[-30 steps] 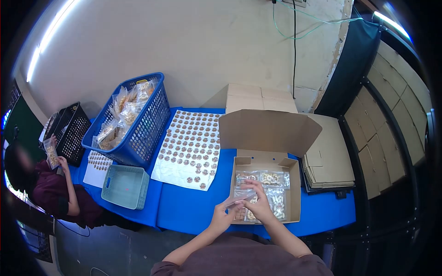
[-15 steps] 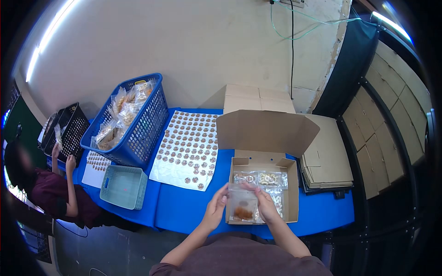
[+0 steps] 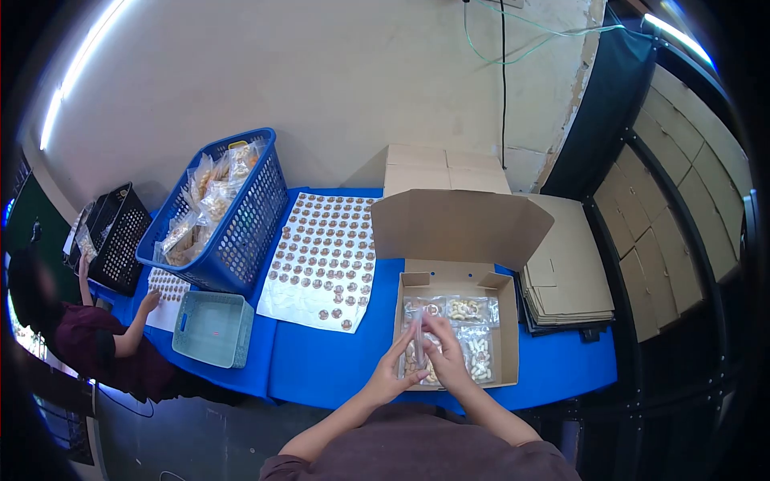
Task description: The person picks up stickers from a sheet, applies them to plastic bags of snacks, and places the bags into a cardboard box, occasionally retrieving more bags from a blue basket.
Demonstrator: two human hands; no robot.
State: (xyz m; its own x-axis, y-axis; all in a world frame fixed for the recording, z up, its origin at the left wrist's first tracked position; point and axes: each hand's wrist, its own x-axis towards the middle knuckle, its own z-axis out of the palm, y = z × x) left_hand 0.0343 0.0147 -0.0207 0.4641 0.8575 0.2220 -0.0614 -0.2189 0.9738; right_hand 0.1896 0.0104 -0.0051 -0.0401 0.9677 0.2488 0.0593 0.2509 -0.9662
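An open cardboard box (image 3: pixel 505 345) lies in front of me with its lid raised. Inside it are several clear packets of pale nuts (image 3: pixel 480 354). Over the box's left part, my left hand (image 3: pixel 391 370) and my right hand (image 3: pixel 446 353) hold a clear packet (image 3: pixel 418 341) between them. The packet is upright and seen nearly edge-on, so its contents are mostly hidden. My left fingers are on its left side and my right fingers are at its top and right side.
Left of the box lie a sticker sheet (image 3: pixel 321 260), a blue basket of packets (image 3: pixel 241 256) and a pale green tray (image 3: pixel 212 329). Flattened cardboard (image 3: pixel 565 264) is stacked at right. A co-worker (image 3: pixel 96 341) stands at far left beside a black basket (image 3: pixel 124 240).
The packet has turned from facing me to nearly edge-on, and my right hand has moved left. The co-worker's hands have moved apart, one now by the small sticker sheet.
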